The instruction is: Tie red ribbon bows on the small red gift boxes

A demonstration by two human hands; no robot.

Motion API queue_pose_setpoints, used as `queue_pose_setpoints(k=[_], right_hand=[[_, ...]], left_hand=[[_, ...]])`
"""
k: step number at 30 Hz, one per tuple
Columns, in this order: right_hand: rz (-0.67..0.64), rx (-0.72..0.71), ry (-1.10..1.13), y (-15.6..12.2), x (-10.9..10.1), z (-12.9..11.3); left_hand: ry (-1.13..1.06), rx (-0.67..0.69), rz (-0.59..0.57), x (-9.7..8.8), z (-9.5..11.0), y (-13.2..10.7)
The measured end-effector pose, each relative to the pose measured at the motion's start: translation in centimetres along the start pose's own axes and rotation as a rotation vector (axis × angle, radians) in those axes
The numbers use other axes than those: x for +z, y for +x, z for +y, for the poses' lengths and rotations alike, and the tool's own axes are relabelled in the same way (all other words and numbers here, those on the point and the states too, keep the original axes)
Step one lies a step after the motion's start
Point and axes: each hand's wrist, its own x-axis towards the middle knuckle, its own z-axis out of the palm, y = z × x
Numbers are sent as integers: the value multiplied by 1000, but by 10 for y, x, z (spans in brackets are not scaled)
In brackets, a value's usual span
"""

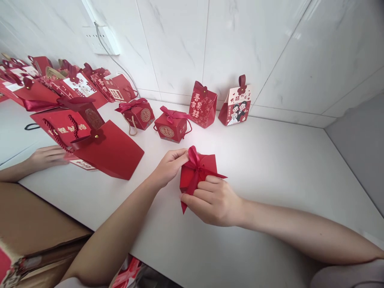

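A small red gift box (211,161) sits on the white table in front of me, tied with a satin ribbon bow (196,168). My left hand (170,167) is closed at the box's upper left, thumb and fingers pinching the bow's loop. On the near side, my right hand (215,201) has its fingers curled over the ribbon and the box's front, thumb toward the left corner. One pointed ribbon tail sticks out to the right and another hangs below my right thumb. The fingertips of my right hand are partly hidden.
Behind stand two ribboned boxes (169,127) (138,115) and two triangular boxes (204,105) (237,106) near the tiled wall. At left are a large red bag-shaped box (111,150), many more red boxes (81,86), another person's hand (49,156) and a cardboard carton (39,220).
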Motion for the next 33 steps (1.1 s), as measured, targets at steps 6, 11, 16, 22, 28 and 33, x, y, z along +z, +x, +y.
queue_pose_setpoints(k=[6, 11, 16, 22, 28, 33], right_hand=[[-20, 44, 23, 5, -5, 2], [-36, 34, 26, 5, -8, 3], [-32, 3, 58, 4, -8, 6], [-2, -119, 40, 3, -3, 12], [-42, -188, 105, 12, -19, 14], [-196, 474, 62, 25, -50, 34]], left_hand=[[149, 147, -97, -11, 6, -2], [261, 132, -29, -5, 8, -4], [170, 98, -66, -6, 7, -2], [171, 60, -91, -8, 6, -1], [163, 70, -138, -11, 8, -1], [181, 34, -192, -17, 11, -2]])
